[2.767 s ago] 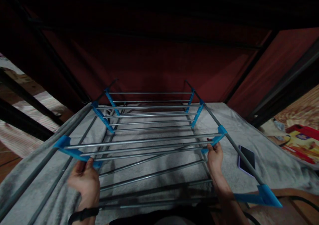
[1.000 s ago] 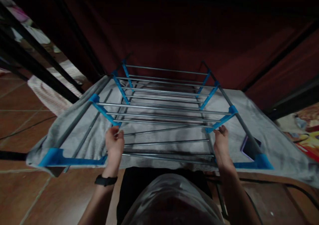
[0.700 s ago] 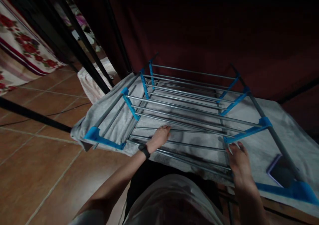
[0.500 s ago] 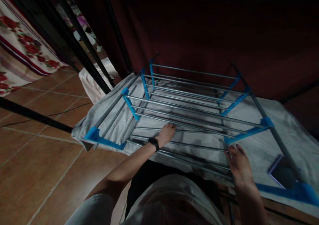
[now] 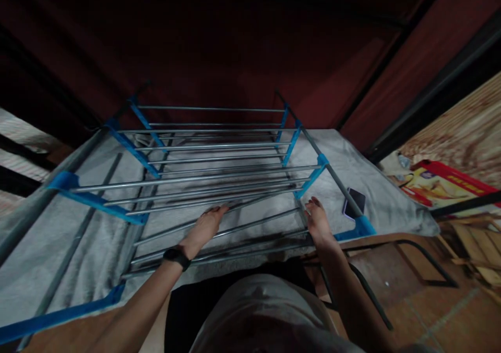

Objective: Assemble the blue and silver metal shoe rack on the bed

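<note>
A rack of grey metal tubes with blue plastic brackets [image 5: 127,147] lies on a grey cloth [image 5: 364,168]. Several thin metal rods cross between its sides, and loose-looking ones slant at the near side. My left hand [image 5: 205,230], with a black band on the wrist, is closed over a slanted metal rod [image 5: 162,233]. On the right, my right hand [image 5: 318,220] is beside the inner side tube, close to the rods' right ends. Its fingers are bent, and what they grip is hidden. A near blue corner bracket [image 5: 358,229] sits just right of that hand.
A phone [image 5: 354,203] lies on the cloth beside the right outer tube. Beyond the cloth's right edge is a red and yellow package [image 5: 446,183]. A dark metal chair frame [image 5: 415,248] stands below on the tiled floor. A dark red panel [image 5: 219,45] rises behind the rack.
The view has swung to the right, bringing the package and chair frame into sight. The rod under my left hand now slants upward to the right. My right hand stays by the rods' right ends.
</note>
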`<act>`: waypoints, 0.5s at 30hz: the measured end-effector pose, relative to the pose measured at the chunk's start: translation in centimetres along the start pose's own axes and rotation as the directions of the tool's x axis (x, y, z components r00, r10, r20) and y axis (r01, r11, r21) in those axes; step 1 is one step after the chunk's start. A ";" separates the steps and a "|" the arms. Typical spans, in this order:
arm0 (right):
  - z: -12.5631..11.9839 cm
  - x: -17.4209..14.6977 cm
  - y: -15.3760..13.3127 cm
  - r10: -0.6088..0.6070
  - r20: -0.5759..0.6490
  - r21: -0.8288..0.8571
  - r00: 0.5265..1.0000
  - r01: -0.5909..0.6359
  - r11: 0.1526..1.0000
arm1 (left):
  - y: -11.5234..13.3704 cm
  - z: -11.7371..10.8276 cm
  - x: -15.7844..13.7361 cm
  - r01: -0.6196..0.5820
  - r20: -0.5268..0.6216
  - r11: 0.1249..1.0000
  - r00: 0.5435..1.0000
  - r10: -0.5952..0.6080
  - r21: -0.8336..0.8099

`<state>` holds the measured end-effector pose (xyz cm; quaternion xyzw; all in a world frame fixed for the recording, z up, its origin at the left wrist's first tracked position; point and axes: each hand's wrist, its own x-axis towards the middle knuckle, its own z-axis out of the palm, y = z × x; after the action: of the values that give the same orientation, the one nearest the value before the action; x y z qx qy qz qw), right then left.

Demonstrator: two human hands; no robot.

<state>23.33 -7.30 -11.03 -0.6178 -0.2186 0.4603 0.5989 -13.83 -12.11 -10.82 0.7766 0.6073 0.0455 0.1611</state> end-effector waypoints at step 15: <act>2.7 1.9 -0.3 -0.180 0.158 -0.044 0.971 0.189 0.981 | -0.8 1.1 0.1 -0.066 -0.089 0.965 0.995 0.045 -0.253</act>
<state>22.10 -4.24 -10.92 -0.5749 -0.3337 0.4423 0.6021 -14.23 -12.09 -12.14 0.7635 0.5806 0.1598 0.2332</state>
